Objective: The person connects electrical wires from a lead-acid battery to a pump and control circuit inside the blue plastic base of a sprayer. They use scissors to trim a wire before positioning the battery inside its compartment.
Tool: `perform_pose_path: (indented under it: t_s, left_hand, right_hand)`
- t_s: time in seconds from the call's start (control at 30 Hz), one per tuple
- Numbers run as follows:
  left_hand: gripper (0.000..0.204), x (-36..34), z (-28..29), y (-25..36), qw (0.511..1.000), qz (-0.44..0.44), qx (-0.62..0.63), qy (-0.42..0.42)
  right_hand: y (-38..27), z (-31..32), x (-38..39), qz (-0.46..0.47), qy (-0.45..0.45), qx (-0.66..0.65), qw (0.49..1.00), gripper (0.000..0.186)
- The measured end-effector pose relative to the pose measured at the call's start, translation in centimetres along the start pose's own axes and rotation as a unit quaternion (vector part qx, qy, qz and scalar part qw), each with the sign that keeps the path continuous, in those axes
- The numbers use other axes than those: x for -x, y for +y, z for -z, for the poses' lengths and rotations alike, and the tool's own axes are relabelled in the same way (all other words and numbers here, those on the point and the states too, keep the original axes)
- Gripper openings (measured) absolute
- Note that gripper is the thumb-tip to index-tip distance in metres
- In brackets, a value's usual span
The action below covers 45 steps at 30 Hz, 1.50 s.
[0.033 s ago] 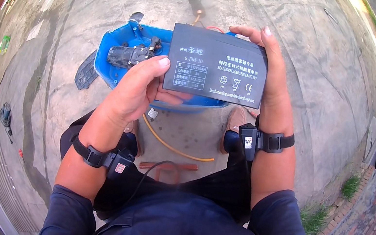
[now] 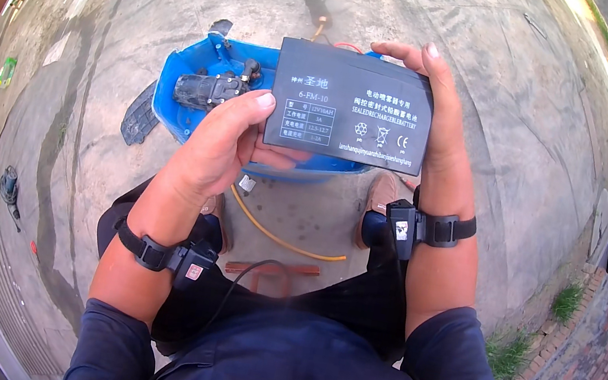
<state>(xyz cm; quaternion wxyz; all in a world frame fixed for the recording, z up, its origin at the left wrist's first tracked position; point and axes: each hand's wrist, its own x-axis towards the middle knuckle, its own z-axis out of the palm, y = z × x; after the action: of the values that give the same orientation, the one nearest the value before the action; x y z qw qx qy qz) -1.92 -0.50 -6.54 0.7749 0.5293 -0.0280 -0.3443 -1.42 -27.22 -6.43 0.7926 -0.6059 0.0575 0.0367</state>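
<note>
A dark grey, box-shaped rechargeable battery is held up between my two hands, its printed broad face toward me. My left hand grips the lower left edge, thumb at the side and fingers passing behind. Around the upper right corner wraps my right hand, with its thumb and a finger showing at the top. Behind and below the battery stands an open blue plastic tub, partly hidden by it. A small black pump motor with a fitting lies in the tub's left part. A red wire shows above the battery's top edge.
A yellow hose curves over the concrete between my shoes. A reddish bar lies nearer me. Left of the tub is a black ridged piece; a dark nozzle-like object lies far left. Bricks and grass border the right.
</note>
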Motion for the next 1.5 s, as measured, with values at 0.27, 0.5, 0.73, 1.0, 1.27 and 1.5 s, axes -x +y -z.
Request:
perform_pose_path:
  t_s: [0.27,0.5,0.73,1.0,1.27,1.5]
  left_hand:
    - [0.052,0.03,-0.03,0.07,1.0,0.002,0.0,0.0]
    - [0.052,0.07,-0.11,0.11,1.0,-0.002,-0.004,-0.001]
    - [0.053,0.07,-0.12,0.17,1.0,0.0,-0.006,-0.002]
    - [0.053,0.15,-0.02,0.13,1.0,-0.003,-0.005,-0.004]
    - [0.061,-0.02,-0.32,0.01,1.0,-0.011,-0.016,0.012]
    - [0.054,0.17,-0.17,0.45,1.0,0.005,-0.011,-0.01]
  right_hand:
    - [-0.04,-0.03,-0.02,-0.002,0.003,0.005,1.0,0.076]
    - [-0.03,-0.03,0.0,0.001,-0.005,0.0,1.0,0.075]
    - [-0.16,-0.2,0.16,0.004,0.0,0.001,1.0,0.075]
    - [-0.27,-0.39,0.26,-0.005,0.011,-0.002,1.0,0.075]
    - [-0.15,-0.21,0.14,-0.005,0.014,-0.006,1.0,0.07]
    - [-0.02,-0.06,0.05,-0.003,0.008,-0.014,1.0,0.069]
